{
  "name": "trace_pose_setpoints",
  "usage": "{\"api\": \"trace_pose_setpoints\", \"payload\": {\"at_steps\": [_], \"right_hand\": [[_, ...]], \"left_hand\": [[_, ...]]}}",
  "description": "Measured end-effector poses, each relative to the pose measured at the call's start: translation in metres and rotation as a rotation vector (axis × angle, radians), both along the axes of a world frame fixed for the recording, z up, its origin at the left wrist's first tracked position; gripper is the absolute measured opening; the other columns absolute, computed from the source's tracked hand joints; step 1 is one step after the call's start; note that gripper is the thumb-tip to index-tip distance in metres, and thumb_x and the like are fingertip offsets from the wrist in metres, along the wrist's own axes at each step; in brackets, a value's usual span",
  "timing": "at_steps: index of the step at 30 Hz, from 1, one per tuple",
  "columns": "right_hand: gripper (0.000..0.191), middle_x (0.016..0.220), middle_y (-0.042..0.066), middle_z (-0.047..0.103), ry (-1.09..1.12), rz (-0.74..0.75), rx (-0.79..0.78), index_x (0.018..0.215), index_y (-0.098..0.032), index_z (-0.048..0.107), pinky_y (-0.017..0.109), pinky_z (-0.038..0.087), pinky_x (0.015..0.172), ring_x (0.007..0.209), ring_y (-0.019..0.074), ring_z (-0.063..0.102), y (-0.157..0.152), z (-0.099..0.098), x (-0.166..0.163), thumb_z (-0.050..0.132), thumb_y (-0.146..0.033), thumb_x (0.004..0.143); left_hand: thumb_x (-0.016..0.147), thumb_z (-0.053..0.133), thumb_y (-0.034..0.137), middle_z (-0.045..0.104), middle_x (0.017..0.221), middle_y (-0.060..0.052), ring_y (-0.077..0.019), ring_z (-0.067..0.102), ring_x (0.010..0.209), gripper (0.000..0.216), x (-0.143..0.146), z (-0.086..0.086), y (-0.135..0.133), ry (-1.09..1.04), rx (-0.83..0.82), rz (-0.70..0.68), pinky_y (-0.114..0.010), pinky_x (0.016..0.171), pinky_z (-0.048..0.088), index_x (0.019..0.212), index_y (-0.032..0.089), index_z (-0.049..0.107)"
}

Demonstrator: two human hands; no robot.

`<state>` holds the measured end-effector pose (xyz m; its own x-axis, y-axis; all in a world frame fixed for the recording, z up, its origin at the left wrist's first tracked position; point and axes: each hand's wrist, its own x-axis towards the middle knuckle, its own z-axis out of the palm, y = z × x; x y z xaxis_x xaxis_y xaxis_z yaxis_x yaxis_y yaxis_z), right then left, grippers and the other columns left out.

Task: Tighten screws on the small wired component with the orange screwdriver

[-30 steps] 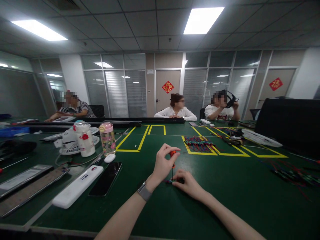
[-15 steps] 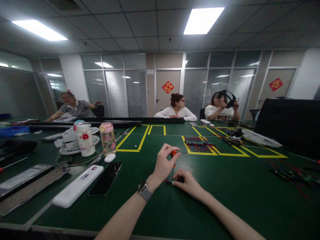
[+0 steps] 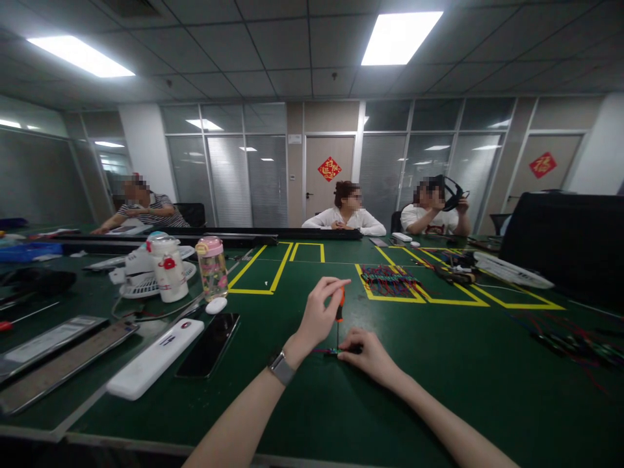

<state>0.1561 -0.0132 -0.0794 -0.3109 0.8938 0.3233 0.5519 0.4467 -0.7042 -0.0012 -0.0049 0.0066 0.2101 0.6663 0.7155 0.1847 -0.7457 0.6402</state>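
Note:
My left hand (image 3: pixel 319 315) pinches the orange handle of a small screwdriver (image 3: pixel 339 311), which stands upright on the green table (image 3: pixel 439 390) with its thin shaft pointing straight down. The tip meets a small dark part with coloured wires (image 3: pixel 336 351) that lies on the table. My right hand (image 3: pixel 371 354) rests on the table just right of that part, its fingers closed on it. A watch is on my left wrist.
A black phone (image 3: pixel 208 345), a white power strip (image 3: pixel 153 359), a white mouse (image 3: pixel 215 305), two bottles (image 3: pixel 189 266) and flat metal panels (image 3: pixel 53 354) lie to the left. Bundles of coloured wires (image 3: pixel 390 280) lie in yellow-taped boxes ahead. Three people sit at the far side.
The fingers of my left hand have shifted on the screwdriver handle, the forefinger now stretched over its top. The view has shifted slightly. My right hand stays put.

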Motion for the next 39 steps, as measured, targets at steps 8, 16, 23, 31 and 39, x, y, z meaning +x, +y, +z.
{"api": "trace_pose_setpoints", "payload": {"at_steps": [8,16,23,31,39], "right_hand": [[0.01,0.079,0.004,0.064,-0.027,0.01,-0.002,0.079,-0.017,0.075,0.026,0.045,0.067,0.072,0.0164,0.059,0.0018,-0.0029,0.0033,0.071,-0.022,0.071],[0.009,0.078,0.004,0.064,-0.064,0.021,0.042,0.074,-0.018,0.074,0.027,0.045,0.068,0.073,0.0165,0.058,0.0007,-0.0017,0.0032,0.07,-0.025,0.074],[0.007,0.08,0.004,0.064,-0.058,0.057,0.016,0.077,-0.018,0.074,0.027,0.046,0.071,0.075,0.0165,0.059,0.0023,-0.0007,0.0057,0.07,-0.022,0.072],[0.008,0.079,0.003,0.063,-0.034,0.054,-0.008,0.076,-0.017,0.074,0.026,0.046,0.068,0.073,0.0155,0.058,0.0058,-0.0049,0.007,0.07,-0.021,0.071],[0.008,0.079,0.003,0.063,-0.027,0.06,-0.007,0.078,-0.017,0.073,0.026,0.046,0.067,0.072,0.0148,0.058,0.0067,-0.0056,0.0074,0.07,-0.02,0.07]], "left_hand": [[0.083,0.06,0.028,0.059,0.088,-0.004,-0.0144,0.059,0.082,0.022,-0.0007,-0.0016,0.0042,-0.006,-0.02,0.013,-0.027,0.076,0.049,0.101,0.02,0.07],[0.092,0.043,0.027,0.064,0.107,-0.009,-0.0174,0.063,0.093,0.033,0.0021,-0.001,0.002,-0.059,-0.132,-0.204,-0.031,0.082,0.05,0.12,0.02,0.06],[0.081,0.063,0.031,0.059,0.088,-0.004,-0.0146,0.058,0.082,0.017,0.0009,-0.0026,0.0023,-0.052,-0.018,0.041,-0.027,0.077,0.048,0.09,0.019,0.07],[0.088,0.051,0.032,0.068,0.095,-0.009,-0.0186,0.065,0.084,0.031,-0.0007,0.0031,0.0061,-0.112,-0.265,-0.278,-0.031,0.076,0.052,0.111,0.015,0.064],[0.09,0.048,0.029,0.063,0.102,-0.007,-0.0175,0.061,0.094,0.026,0.0013,0.0016,-0.0011,-0.006,0.015,0.046,-0.031,0.087,0.047,0.106,0.022,0.067]]}}
